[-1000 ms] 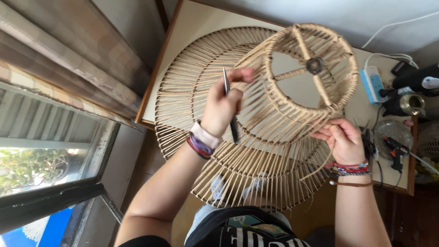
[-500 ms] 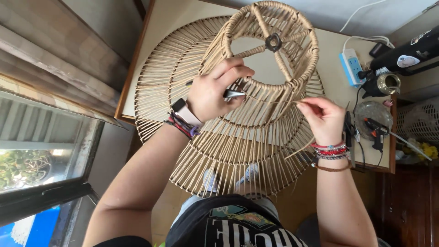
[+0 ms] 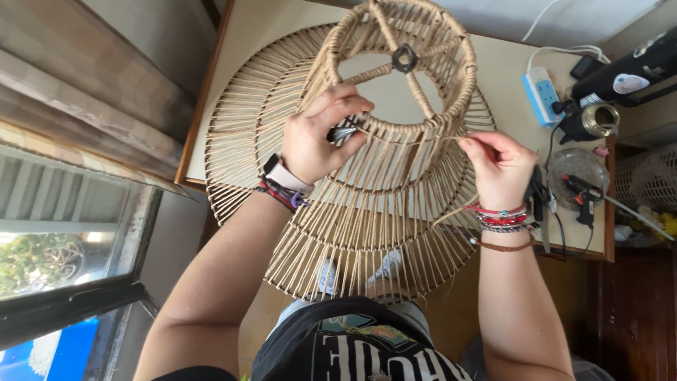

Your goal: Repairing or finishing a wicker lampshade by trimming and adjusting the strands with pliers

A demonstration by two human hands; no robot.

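Note:
A large woven lampshade frame (image 3: 367,212), wrapped in tan twine with a small top ring and a wide flared skirt, rests tilted on the table and my lap. My left hand (image 3: 317,134) grips a small dark-handled tool (image 3: 343,132) against the upper ring. My right hand (image 3: 497,166) pinches a strand of twine (image 3: 423,137) stretched from the ring toward my fingers. A loose end of twine trails below my right wrist.
A wooden-edged table (image 3: 236,42) holds a blue and white power strip (image 3: 543,95), a glue gun (image 3: 582,194), a small metal cup (image 3: 599,120) and cables at the right. A window (image 3: 63,247) lies at the left. A wicker basket (image 3: 649,176) stands far right.
The lampshade has shifted and tilted with its top ring now nearer. My left hand brought the tool down onto the ring. My right hand rose from the skirt and pulls a strand taut.

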